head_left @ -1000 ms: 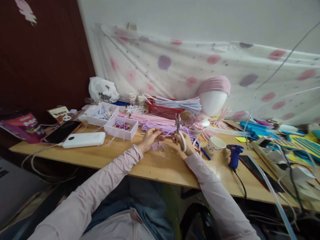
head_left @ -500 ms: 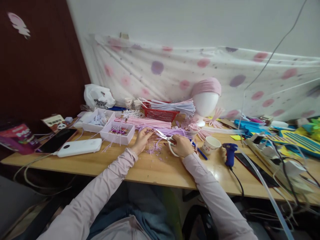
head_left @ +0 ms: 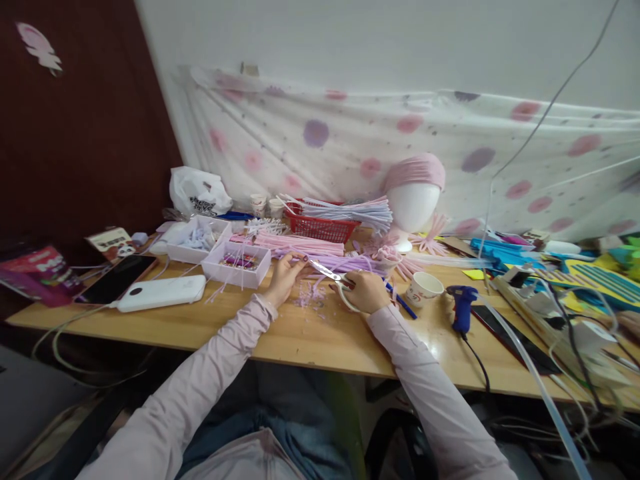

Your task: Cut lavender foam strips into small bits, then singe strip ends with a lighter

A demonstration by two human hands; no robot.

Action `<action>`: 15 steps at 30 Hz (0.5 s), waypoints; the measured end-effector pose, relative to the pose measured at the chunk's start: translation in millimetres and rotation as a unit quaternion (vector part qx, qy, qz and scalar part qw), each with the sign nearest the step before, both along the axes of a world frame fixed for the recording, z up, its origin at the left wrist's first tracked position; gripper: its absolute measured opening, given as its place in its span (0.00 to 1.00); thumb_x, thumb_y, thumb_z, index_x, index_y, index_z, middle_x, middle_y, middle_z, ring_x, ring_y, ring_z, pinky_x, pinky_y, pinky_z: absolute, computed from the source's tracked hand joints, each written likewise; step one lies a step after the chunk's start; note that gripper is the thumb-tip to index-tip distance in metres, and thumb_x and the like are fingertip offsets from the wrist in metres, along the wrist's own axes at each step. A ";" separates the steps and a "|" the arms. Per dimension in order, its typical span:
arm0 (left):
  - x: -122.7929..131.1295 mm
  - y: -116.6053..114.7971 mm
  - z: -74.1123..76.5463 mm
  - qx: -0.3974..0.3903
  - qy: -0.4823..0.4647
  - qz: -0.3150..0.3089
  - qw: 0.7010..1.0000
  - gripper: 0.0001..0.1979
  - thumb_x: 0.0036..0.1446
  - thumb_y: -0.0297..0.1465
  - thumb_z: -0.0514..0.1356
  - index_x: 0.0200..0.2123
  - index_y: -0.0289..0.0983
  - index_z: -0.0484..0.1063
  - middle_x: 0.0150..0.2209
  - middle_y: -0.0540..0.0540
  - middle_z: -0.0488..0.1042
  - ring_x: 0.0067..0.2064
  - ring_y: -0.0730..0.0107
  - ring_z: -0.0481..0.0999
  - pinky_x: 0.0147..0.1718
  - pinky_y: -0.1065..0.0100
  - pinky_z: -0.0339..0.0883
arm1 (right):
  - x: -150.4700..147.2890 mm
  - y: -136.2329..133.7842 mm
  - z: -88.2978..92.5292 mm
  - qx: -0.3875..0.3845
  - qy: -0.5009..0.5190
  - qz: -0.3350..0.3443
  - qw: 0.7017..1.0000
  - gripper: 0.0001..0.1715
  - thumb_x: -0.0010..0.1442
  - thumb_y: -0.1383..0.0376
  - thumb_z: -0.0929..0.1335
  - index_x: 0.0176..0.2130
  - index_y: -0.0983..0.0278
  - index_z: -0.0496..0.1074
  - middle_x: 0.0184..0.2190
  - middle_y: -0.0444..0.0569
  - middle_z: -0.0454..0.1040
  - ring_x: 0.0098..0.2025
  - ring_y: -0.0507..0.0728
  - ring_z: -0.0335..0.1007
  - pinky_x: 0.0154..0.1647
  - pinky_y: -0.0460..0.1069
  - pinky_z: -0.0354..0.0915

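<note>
1. Scissors sit in the right hand, whose fingers are closed through the pale handle loops. The blades point left and look slightly parted, though they are too small to be sure.
2. Left hand has its fingertips down on the near end of the purple stems, which lie across the table behind both hands. I cannot tell whether it pinches one stem or only presses on the bunch.
3. Cutting well, as I judge it, means separating one stem from the bunch, holding it taut close to the cut line, and closing the blades deep in their throat, not at the tips.
4. Blade tips lie near the left fingertips, so the fingers belong behind the cut line, not in front of it.
5. Purple clippings lie on the wood between the hands, so cutting over that heap looks like the tidy choice.
6. Room on the left is limited by the white box just beside the left hand.
7. Room on the right is limited by the blue pen and the paper cup near the right wrist, with the glue gun beyond them.
8. Open wood runs from the hands to the near table edge, which gives both forearms a place to rest.
</note>
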State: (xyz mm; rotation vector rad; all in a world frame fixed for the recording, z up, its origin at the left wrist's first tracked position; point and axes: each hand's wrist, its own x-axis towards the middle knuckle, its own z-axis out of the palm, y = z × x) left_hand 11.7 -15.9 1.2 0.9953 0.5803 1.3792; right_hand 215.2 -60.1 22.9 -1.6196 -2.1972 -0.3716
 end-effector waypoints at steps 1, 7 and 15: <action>-0.1 0.4 -0.4 0.000 0.001 -0.001 1.000 0.19 0.40 0.36 0.69 0.32 0.36 0.64 0.28 0.50 0.77 0.34 0.66 0.79 0.40 0.62 0.71 | 0.2 0.2 -0.2 0.002 -0.002 0.001 1.000 0.25 0.53 0.46 0.63 0.21 0.63 0.69 0.21 0.49 0.72 0.23 0.52 0.62 0.25 0.47 0.44; 0.1 1.6 -2.4 0.008 0.008 0.004 1.000 0.18 0.41 0.36 0.68 0.32 0.36 0.64 0.29 0.49 0.77 0.32 0.68 0.78 0.40 0.63 0.70 | 0.4 0.1 -0.5 0.005 -0.012 -0.007 1.000 0.24 0.53 0.48 0.63 0.21 0.63 0.70 0.21 0.49 0.72 0.23 0.52 0.63 0.25 0.47 0.44; 0.4 0.9 -1.6 0.006 0.003 0.008 1.000 0.18 0.41 0.36 0.68 0.31 0.36 0.64 0.28 0.50 0.77 0.31 0.69 0.78 0.39 0.64 0.70 | -0.4 -0.7 1.4 0.001 -0.017 -0.009 1.000 0.24 0.54 0.48 0.63 0.21 0.63 0.71 0.21 0.49 0.73 0.23 0.52 0.63 0.25 0.47 0.45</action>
